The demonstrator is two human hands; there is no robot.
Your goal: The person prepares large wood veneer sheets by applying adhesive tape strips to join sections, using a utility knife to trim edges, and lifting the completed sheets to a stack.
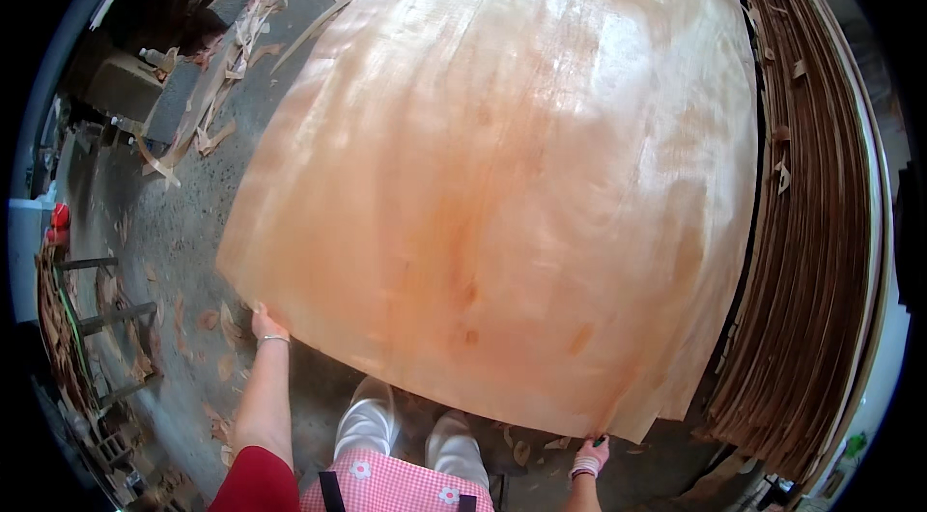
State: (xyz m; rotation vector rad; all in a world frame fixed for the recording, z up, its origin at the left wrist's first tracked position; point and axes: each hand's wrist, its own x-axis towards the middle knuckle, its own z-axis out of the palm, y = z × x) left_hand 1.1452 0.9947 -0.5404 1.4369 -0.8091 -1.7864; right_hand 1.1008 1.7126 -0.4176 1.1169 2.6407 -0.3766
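A large, thin wood veneer sheet [483, 193] spreads out before me, pale and shiny at its far end and more orange nearer my body. My left hand [267, 321], with a bracelet at the wrist, pinches the sheet's near left corner. Along the near edge toward the right corner, my right hand [591, 456] grips the sheet; a light band or glove cuff covers its wrist and something small and dark shows at the fingers. The fingers beneath the sheet are hidden on both sides.
A tall stack of veneer sheets [811, 222] stands close along the right. Torn veneer strips [237, 58] litter the floor at the far left, beside concrete blocks [126, 85]. A metal rack [116, 319] juts in at the left. Veneer scraps lie near my feet.
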